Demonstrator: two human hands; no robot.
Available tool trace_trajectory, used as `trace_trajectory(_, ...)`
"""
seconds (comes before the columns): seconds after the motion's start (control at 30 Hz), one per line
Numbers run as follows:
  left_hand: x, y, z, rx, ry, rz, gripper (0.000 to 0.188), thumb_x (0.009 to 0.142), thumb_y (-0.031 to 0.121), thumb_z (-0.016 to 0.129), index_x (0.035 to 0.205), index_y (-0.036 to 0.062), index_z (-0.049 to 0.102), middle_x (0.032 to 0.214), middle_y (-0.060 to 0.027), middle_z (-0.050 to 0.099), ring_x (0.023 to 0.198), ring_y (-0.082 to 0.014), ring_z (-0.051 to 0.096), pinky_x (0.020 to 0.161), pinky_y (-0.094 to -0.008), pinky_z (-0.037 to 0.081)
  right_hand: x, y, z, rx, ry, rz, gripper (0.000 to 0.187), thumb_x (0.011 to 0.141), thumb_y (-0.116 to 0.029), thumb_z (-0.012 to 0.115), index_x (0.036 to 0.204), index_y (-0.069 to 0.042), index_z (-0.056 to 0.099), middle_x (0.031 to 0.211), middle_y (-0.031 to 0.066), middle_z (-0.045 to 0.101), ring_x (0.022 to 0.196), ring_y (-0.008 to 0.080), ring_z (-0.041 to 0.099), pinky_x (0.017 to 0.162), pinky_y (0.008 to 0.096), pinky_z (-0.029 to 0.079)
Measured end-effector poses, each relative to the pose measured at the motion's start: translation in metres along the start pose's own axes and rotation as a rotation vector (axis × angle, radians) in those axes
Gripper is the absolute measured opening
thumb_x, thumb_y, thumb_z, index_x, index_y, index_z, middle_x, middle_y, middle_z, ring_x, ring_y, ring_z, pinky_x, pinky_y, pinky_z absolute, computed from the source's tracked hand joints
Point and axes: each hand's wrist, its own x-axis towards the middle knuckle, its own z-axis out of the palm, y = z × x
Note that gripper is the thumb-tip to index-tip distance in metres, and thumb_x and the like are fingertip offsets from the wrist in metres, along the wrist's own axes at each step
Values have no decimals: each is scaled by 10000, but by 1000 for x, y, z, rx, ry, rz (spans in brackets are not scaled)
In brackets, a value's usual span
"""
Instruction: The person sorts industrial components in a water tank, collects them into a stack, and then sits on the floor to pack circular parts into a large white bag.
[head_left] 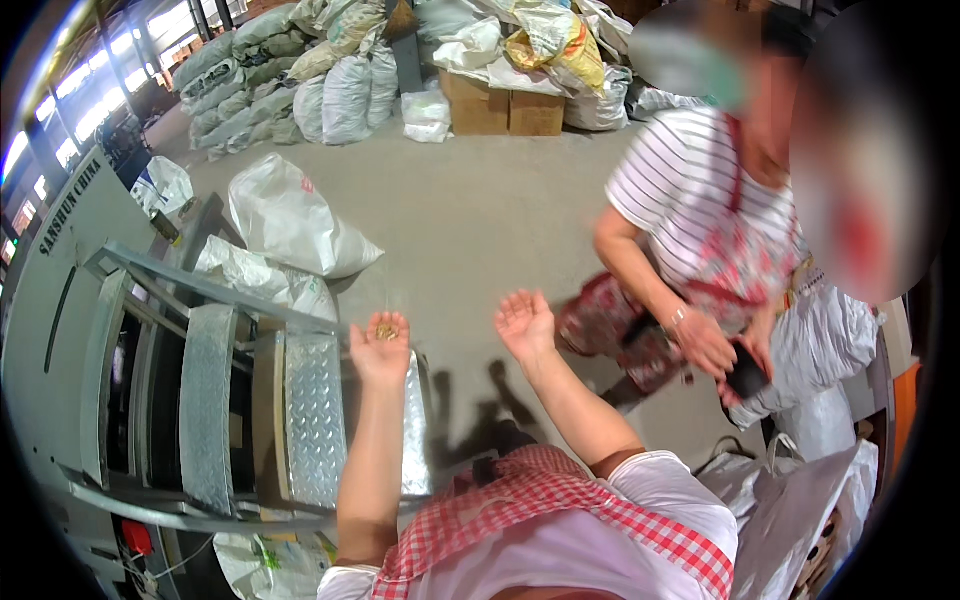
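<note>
My left hand is held out palm up, with its fingers a little curled. Some small gold-brown pieces rest on it, too small to name. Beyond the fingers is the floor, and the metal steps lie just left of my forearm. My right hand is also turned palm up, fingers spread, and nothing shows on it. It is apart from my left hand and from the co-worker. I wear a red-and-white checked apron.
Metal tread-plate steps with a rail stand beside a grey machine panel. White sacks sit ahead left. At right, a co-worker holds a dark object. Bulging sacks, cardboard boxes and piled bags surround the floor.
</note>
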Motion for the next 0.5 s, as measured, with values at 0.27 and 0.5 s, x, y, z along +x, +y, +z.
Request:
trace_trajectory(0.27, 169, 12, 11, 40, 40, 104, 321, 907, 262, 348, 810, -7, 495, 794, -134, 539, 768, -253, 515, 729, -363, 458, 198, -17, 28, -10, 71, 29, 260, 895, -338, 408, 761, -147, 521, 644, -20, 549, 623, 146, 531, 571, 302, 423)
trace_trajectory(0.5, 330, 34, 26, 166, 246, 139, 152, 876, 119, 396, 831, 15, 497, 788, -113, 527, 728, -192, 514, 669, -314, 496, 387, -88, 56, -142, 223, 45, 262, 903, -312, 406, 720, -177, 536, 577, -51, 564, 531, 115, 542, 505, 277, 426)
